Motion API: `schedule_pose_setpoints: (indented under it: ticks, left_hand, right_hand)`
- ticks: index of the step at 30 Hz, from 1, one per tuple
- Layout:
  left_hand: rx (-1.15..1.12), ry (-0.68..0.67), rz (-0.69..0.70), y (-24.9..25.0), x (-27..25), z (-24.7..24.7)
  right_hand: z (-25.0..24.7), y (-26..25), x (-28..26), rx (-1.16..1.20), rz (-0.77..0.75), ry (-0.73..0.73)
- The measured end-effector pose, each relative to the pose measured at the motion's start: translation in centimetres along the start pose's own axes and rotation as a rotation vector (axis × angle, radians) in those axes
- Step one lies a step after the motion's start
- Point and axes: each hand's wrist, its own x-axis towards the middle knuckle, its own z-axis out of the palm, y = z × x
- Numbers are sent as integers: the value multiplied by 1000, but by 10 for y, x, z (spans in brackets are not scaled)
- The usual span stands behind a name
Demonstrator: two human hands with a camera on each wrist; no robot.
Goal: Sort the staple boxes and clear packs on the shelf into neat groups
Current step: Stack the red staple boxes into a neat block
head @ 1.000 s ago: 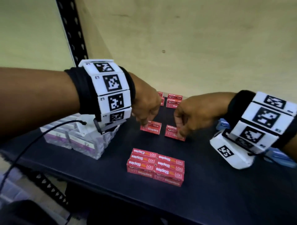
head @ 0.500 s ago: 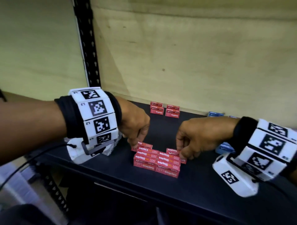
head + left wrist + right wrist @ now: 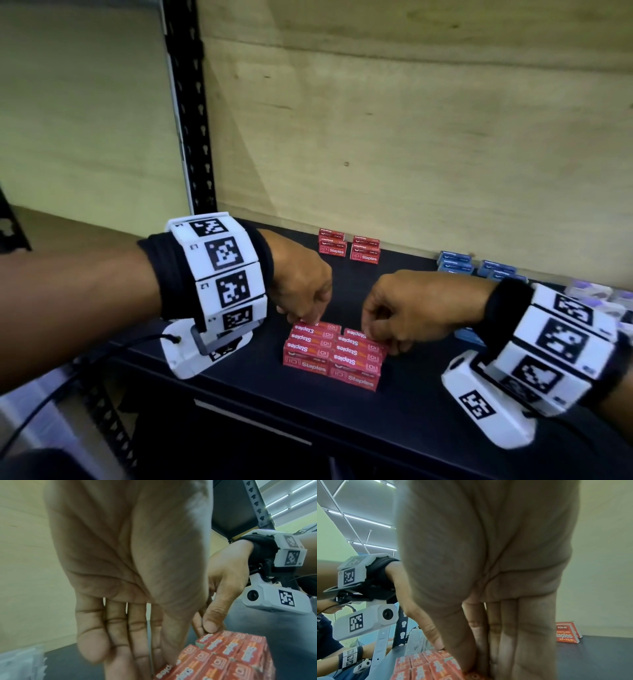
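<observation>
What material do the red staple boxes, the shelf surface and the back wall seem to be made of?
Red staple boxes: probably thin printed cardboard, slightly glossy; sharp folded edges and white lettering show.
Shelf surface: dark and matte, smooth; whether painted metal or laminate cannot be told.
Back wall: looks like unfinished plywood; pale grain and a small knot are visible.

Red staple boxes (image 3: 334, 353), black shelf (image 3: 394, 421)
</observation>
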Motion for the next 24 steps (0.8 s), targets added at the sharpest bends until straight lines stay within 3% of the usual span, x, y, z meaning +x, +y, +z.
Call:
schedule_pose_setpoints:
  ticks: [24]
  left_hand:
    - [18,-71,-41,-7,12,-9]
  right_hand:
    - [-11,1,16,-81,-49,-71]
